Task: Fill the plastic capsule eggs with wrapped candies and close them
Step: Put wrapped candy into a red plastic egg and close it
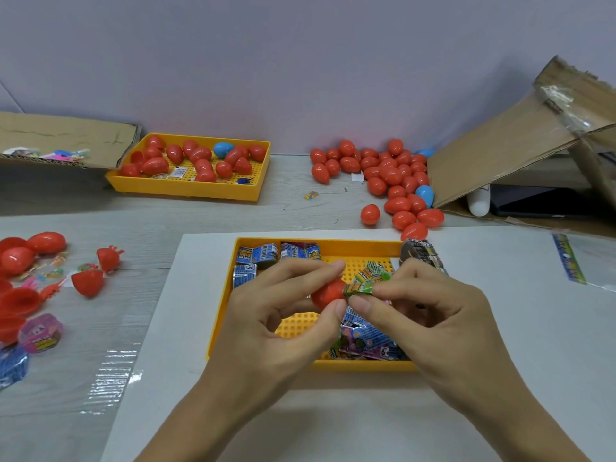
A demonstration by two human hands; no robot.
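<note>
Centrally, low in the frame, two bare hands meet above a yellow tray (221, 315) that sits on a white sheet (500, 328) on the bench (166, 221). The left hand (266, 315) pinches a red capsule egg half (328, 293) between thumb and forefinger. The right hand (430, 315) pinches a green wrapped candy (358, 288) between thumb and forefinger, its end touching the mouth of the egg half; whether it has gone inside is hard to tell, since fingers cover the join.

Under the hands, the tray holds more wrapped candies: blue packets (258, 255) along its far left edge and a blue and purple heap (363, 341) at its near right.

At the upper left of the frame a second yellow tray (186, 190) holds red eggs and one blue egg (223, 149). Beside it, further left, lies a flat cardboard flap (66, 135).

At the upper right, a loose pile of red eggs (383, 171) lies on the bench with a blue egg (425, 195) at its right edge, next to a tilted cardboard box (500, 155).

At the left edge lie open red egg halves (88, 283), a closed red egg (46, 242), small bright toys and a pink packet (41, 333).
</note>
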